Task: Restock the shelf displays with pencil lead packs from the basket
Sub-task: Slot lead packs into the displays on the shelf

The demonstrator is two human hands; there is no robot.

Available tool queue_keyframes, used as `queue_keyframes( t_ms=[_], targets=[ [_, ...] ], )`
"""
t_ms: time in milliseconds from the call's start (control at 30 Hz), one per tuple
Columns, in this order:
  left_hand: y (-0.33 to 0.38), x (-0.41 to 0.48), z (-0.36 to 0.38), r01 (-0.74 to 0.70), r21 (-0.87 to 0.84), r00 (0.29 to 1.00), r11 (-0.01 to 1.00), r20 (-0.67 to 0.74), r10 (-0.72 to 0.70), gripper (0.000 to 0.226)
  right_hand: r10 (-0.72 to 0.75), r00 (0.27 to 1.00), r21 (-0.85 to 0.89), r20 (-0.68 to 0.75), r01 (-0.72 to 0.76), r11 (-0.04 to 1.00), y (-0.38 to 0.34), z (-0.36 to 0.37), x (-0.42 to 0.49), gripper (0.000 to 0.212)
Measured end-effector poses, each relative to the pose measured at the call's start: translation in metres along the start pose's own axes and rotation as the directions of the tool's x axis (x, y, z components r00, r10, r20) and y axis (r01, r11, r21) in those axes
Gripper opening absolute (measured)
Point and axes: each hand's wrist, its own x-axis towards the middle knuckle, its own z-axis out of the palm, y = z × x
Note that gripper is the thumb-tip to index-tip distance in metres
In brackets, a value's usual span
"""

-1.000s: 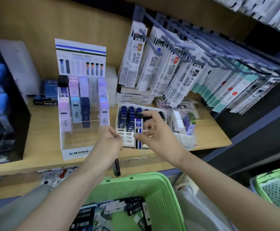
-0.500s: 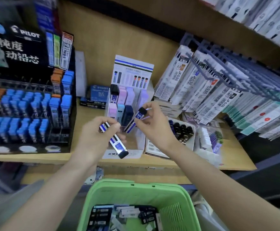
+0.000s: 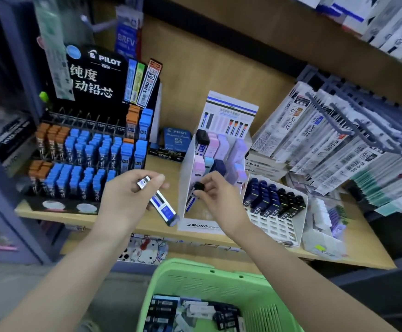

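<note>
While the right hand [image 3: 219, 197] pinches a black-capped pack [image 3: 198, 188] by its top and holds it upright in the near-left corner of the white stand [image 3: 186, 173], the left hand [image 3: 125, 200] grips a second, blue-striped pack [image 3: 159, 202], tilted, just left of the stand's side wall and above the front of the shelf [image 3: 362, 248]; whether the black-capped pack's foot already sits in its slot I cannot tell, since the fingers and the wall hide it.

The stand's back rows hold pastel cases; its near rows look mostly bare, so I judge this display only partly filled. To its left stands a black rack [image 3: 87, 164] crowded with blue and orange packs; to its right, a white tray [image 3: 276, 226] has dark packs in its rear rows and open cells in front.

Below the shelf, the green basket [image 3: 195, 271] holds a good heap of loose packs [image 3: 190, 310]; so the restocking seems to me nearer its start than its end: one pack is going in, one waits in hand, and many are left to place.
</note>
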Motion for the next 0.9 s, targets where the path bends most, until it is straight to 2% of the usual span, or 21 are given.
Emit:
queue_keyframes(
  t_ms=[133,333,400,467,533,600,700,800,900],
  targets=[
    [0.002,0.000,-0.002,0.062,-0.094,0.998,0.994,0.004,-0.062,0.006,-0.122,0.992,-0.138,-0.008,0.120,0.983,0.002,0.008,-0.005,0.015],
    [0.002,0.001,-0.003,0.177,-0.243,0.984,0.954,0.048,-0.171,0.005,-0.155,0.986,-0.361,-0.053,0.126,0.924,0.000,0.012,-0.001,0.019],
    [0.002,0.000,-0.004,0.208,-0.285,0.978,0.936,0.053,-0.201,0.004,-0.125,0.990,-0.341,-0.058,0.098,0.935,-0.002,0.011,-0.002,0.017],
    [0.003,-0.001,-0.005,0.224,-0.323,0.974,0.920,0.050,-0.220,0.003,-0.103,0.991,-0.241,-0.082,0.080,0.967,-0.008,0.010,-0.005,0.015],
    [0.003,-0.002,-0.003,0.234,-0.348,0.971,0.908,0.048,-0.232,0.003,-0.081,0.991,-0.055,-0.111,0.076,0.996,-0.020,0.008,-0.013,0.014],
    [0.000,-0.004,0.000,0.231,-0.353,0.972,0.907,0.057,-0.226,0.004,-0.033,0.999,0.168,-0.038,0.039,0.985,-0.035,0.004,-0.025,0.016],
    [-0.008,-0.010,0.004,0.203,-0.304,0.979,0.931,0.098,-0.181,0.005,-0.002,0.996,0.432,0.084,-0.035,0.901,-0.052,-0.002,-0.047,0.017],
    [-0.019,-0.018,0.006,0.109,-0.168,0.986,0.980,0.141,-0.085,0.005,0.033,0.997,0.535,0.073,-0.067,0.842,-0.057,-0.007,-0.059,0.011],
    [-0.028,-0.028,0.003,-0.042,0.048,0.976,0.998,0.213,0.031,0.005,0.071,0.995,0.537,0.071,-0.098,0.838,-0.048,-0.011,-0.067,0.012]
  ],
)
